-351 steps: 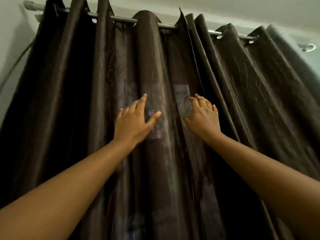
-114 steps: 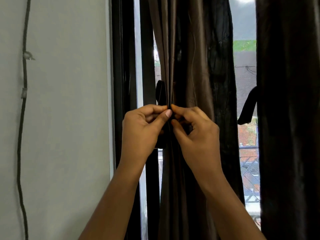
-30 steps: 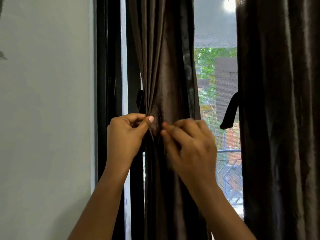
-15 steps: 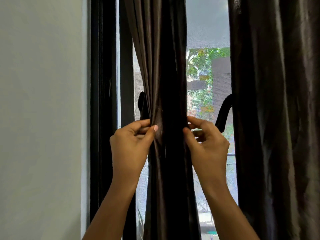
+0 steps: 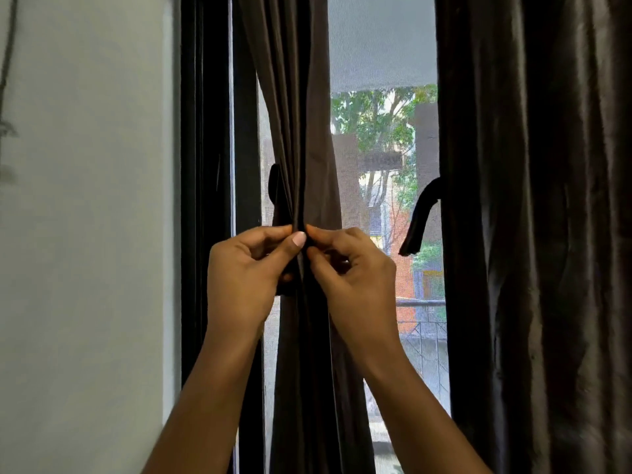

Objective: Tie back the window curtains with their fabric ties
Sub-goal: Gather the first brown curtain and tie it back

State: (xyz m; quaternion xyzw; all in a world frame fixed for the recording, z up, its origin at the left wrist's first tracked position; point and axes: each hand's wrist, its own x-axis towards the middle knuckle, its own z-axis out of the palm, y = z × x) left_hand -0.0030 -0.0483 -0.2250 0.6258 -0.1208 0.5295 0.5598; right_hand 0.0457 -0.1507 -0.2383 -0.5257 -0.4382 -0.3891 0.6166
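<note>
Hands meet in the head view at the front of the left curtain (image 5: 301, 131), which hangs gathered into a narrow bunch beside the black window frame (image 5: 205, 165). The left hand (image 5: 246, 271) has its thumb pressed to its curled forefinger, pinching the bunched folds, and the right hand (image 5: 355, 278) pinches the same folds from the other side, so that the fingertips of both nearly touch. A dark fabric tie (image 5: 275, 193) shows behind the bunch's left edge and runs down into the left hand; whether its ends lie inside either pinch I cannot tell, dark against dark cloth. To the right, well apart, the right curtain (image 5: 533, 234) hangs full, with its own loose tie (image 5: 419, 217) drooping from its inner edge against the bright window. A pale wall (image 5: 85, 234) fills the left side.
</note>
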